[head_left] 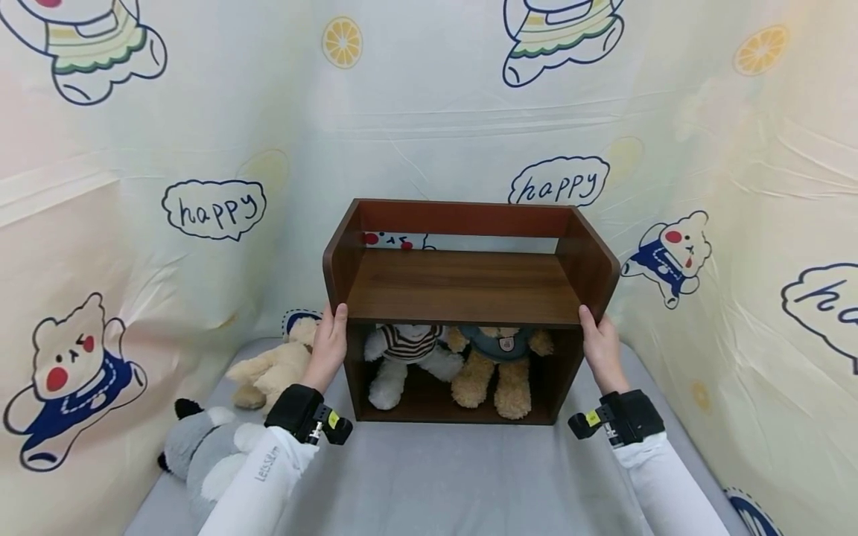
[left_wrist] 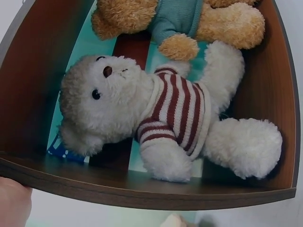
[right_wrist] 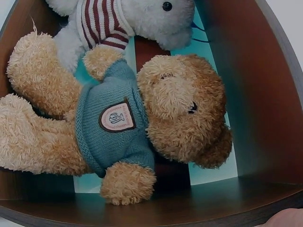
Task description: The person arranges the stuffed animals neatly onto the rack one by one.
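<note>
Head view: fingers of the left hand (head_left: 327, 348) grip the left side panel of a brown wooden shelf (head_left: 462, 286) at its front edge; the right hand (head_left: 603, 350) grips the opposite panel at about the same height. The shelf stands between the hands, its front toward the wearer, over the grey table (head_left: 429, 484); whether its base touches the surface cannot be determined.

Two plush bears occupy the lower compartment side by side: the white bear (left_wrist: 111, 101) in a striped sweater nearer the left hand, the brown bear (right_wrist: 184, 111) in a teal sweater bearing a patch nearer the right. Above them is an upper tier with a rear rail.

Outward, black wrist straps and white sleeves (head_left: 670, 484) are noted. Beside the left forearm lie a beige plush toy (head_left: 278, 372) and a grey plush toy (head_left: 208, 454). A printed curtain (head_left: 415, 97) surrounds the table.
</note>
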### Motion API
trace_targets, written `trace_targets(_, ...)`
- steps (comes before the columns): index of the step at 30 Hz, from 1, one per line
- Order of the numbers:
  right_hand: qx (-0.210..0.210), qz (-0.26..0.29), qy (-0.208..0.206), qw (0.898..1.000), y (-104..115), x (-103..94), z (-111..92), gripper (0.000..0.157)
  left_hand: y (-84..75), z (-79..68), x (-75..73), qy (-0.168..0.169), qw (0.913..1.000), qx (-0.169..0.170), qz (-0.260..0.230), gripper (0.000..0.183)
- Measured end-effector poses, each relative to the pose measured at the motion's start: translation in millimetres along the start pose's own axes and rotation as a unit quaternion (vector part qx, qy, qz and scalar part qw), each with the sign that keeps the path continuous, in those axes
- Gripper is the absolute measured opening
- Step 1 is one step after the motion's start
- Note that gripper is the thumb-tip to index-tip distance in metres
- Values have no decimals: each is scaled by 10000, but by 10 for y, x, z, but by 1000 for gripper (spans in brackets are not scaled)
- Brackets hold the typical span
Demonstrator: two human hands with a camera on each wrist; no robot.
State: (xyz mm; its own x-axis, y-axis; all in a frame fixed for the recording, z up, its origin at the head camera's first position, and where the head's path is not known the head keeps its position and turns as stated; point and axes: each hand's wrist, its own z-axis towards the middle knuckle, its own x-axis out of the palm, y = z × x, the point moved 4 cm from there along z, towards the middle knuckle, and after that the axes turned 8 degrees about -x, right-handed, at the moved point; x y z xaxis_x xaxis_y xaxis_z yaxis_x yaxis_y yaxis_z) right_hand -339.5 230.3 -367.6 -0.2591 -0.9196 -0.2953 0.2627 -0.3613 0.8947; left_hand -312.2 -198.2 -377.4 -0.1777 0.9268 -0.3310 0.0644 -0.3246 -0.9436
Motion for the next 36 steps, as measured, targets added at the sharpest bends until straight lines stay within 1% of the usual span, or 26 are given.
trace_targets(3,-62,67,57,9999,12,14,3,59,-9,4,-30,70,9998,107,146,73)
trace_targets(7,-157,159,61,9997,28,20,-3,58,-32,12,-68,134,9984,357,412,67)
trace_targets(14,-128,176,21,9998,36,1,-17,56,-32,15,-92,402,9946,457,835,65)
trace_targets(18,-35,89,78,9999,37,0,-14,58,-27,9,-109,533,9929,572,893,64)
trace_targets(21,0,25,82,10000,39,0,-12,58,-16,3,-127,658,9913,569,991,65)
trace_targets(23,-14,46,51,10000,44,1,-13,58,-5,0,-143,749,9892,538,1137,66)
trace_targets(27,-53,115,-6,9999,48,2,-17,55,31,4,-173,927,9818,526,1571,69)
trace_targets(30,-95,82,-30,9999,49,-2,-16,55,73,7,-192,1052,9764,542,1805,66)
trace_targets(36,-138,101,-18,9999,35,-1,-12,55,177,-6,-228,1228,9715,603,1936,54)
